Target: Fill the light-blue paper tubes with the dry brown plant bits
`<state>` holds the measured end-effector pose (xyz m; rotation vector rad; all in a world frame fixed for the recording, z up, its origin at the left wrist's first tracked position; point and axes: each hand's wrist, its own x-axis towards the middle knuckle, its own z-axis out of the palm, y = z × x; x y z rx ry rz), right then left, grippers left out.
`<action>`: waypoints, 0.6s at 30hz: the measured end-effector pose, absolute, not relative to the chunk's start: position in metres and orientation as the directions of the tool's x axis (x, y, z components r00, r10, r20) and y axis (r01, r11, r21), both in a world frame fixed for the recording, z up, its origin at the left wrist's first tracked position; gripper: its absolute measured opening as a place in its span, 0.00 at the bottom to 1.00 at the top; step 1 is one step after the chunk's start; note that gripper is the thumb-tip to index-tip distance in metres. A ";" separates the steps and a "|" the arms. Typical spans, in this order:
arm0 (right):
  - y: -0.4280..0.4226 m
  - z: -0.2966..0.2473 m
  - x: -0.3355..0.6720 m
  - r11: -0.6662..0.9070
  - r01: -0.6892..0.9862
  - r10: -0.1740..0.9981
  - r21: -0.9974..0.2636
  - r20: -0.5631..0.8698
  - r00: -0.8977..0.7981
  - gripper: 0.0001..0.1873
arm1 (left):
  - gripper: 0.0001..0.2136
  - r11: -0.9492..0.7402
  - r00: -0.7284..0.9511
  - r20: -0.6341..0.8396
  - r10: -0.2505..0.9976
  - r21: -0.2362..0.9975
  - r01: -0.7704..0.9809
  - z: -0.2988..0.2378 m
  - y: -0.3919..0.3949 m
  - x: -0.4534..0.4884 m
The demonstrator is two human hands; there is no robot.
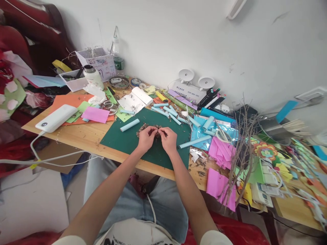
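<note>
My left hand (146, 136) and my right hand (168, 139) meet over a dark green cutting mat (117, 132). Both have thumb and fingers pinched together, the tips almost touching. Whatever lies between the fingertips is too small to make out. Just behind the hands is a small heap of brown dried plant bits (141, 129), partly covered by them. A light blue paper tube (129, 125) lies on the mat to the left. Several more blue paper tubes (174, 118) are scattered at the mat's back right, and another long blue tube (195, 141) crosses its right edge.
At left lie a white power bank (56, 118) with its cable, a pink paper sheet (95, 114) and an open white bottle (93, 77). On the right, a bundle of dry twigs (244, 143) stands beside pink crepe paper (221, 187). A white emergency light (187, 91) sits against the wall.
</note>
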<state>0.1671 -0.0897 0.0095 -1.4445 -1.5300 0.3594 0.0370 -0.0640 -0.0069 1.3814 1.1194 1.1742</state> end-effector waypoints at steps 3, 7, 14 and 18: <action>-0.089 0.010 0.169 0.295 0.607 0.869 -0.738 0.472 0.152 0.10 | 0.09 -0.092 0.111 0.090 0.990 0.996 0.017 -0.009 -0.063 0.037; -0.088 0.011 0.175 0.270 0.596 0.897 -0.756 0.422 0.129 0.09 | 0.11 -0.088 0.108 0.090 0.990 0.996 -0.022 -0.011 -0.062 0.037; -0.089 0.009 0.176 0.303 0.686 0.869 -0.661 0.488 0.086 0.11 | 0.12 -0.108 0.156 0.112 0.981 0.994 -0.032 -0.005 -0.067 0.037; -0.092 0.010 0.173 0.327 0.699 0.854 -0.636 0.516 0.070 0.11 | 0.11 -0.096 0.141 0.096 0.985 0.995 -0.007 -0.002 -0.069 0.038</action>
